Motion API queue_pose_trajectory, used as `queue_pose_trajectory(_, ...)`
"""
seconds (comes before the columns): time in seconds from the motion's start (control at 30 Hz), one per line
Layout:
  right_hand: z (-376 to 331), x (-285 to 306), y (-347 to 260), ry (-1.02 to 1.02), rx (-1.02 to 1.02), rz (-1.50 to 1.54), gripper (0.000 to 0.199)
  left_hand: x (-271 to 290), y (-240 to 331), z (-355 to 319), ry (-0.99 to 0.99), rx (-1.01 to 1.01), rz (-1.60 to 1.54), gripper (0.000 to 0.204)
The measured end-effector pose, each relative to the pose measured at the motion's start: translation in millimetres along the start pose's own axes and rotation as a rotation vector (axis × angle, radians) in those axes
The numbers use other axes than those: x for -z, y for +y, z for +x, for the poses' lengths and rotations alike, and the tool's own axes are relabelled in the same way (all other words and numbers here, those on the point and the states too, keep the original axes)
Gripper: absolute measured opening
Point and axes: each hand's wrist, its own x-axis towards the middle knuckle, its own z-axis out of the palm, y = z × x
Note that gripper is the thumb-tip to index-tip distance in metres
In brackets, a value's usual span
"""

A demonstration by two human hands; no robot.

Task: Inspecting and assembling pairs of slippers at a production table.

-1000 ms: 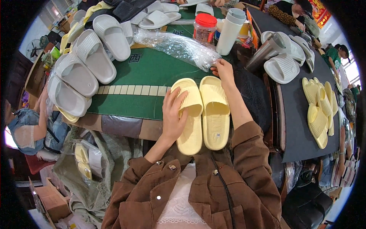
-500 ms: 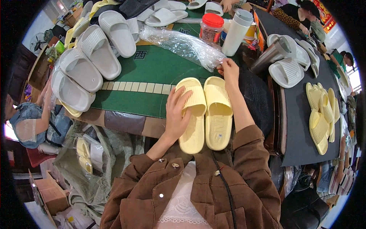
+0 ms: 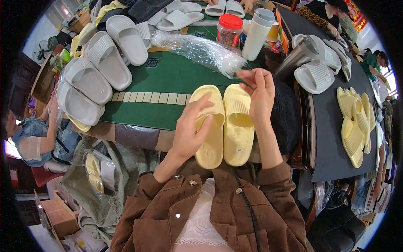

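Observation:
A pair of pale yellow slide slippers lies side by side at the near edge of the green mat, toes away from me. My left hand point(image 3: 189, 132) is open over the left slipper point(image 3: 211, 143), its fingers and thumb apart beside the strap. Above the toe of the right slipper point(image 3: 239, 145) is my right hand point(image 3: 261, 90), raised with its fingers bent together. Whatever is between those fingers is too thin or hidden to make out. Just beyond that hand lies a bundle of thin clear plastic strands point(image 3: 197, 49), its loose ends pointing toward my fingers.
Grey slippers point(image 3: 107, 61) are lined up on the left. A red-lidded jar point(image 3: 229, 30), a white bottle point(image 3: 257, 35) and a steel tumbler point(image 3: 297, 56) stand at the back right. Yellow slippers point(image 3: 354, 126) lie on the dark side table point(image 3: 325, 157). Other people work around the tables.
My right hand has drawn back from the ends of the strand bundle and turned upward. My left hand has slid slightly down and left, its fingers lifting off the strap.

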Motion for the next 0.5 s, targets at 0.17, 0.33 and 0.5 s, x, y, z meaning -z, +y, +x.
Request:
queue_pose_trajectory(0.17, -67, -14, -31, -0.300, -0.093, -0.034, 0.018, -6, 16, -5, -0.001, 0.209, -0.237, 0.034)
queue_pose_trajectory(0.33, -87, 4, -48, -0.337, -0.008, 0.019, 0.019, -7, 3, -12, -0.035, 0.080, -0.154, 0.011)
queue_pose_trajectory(0.5, -87, 40, -85, -0.254, 0.164, 0.160, 0.029, 20, -16, -5, 0.080, 0.150, -0.056, 0.014)
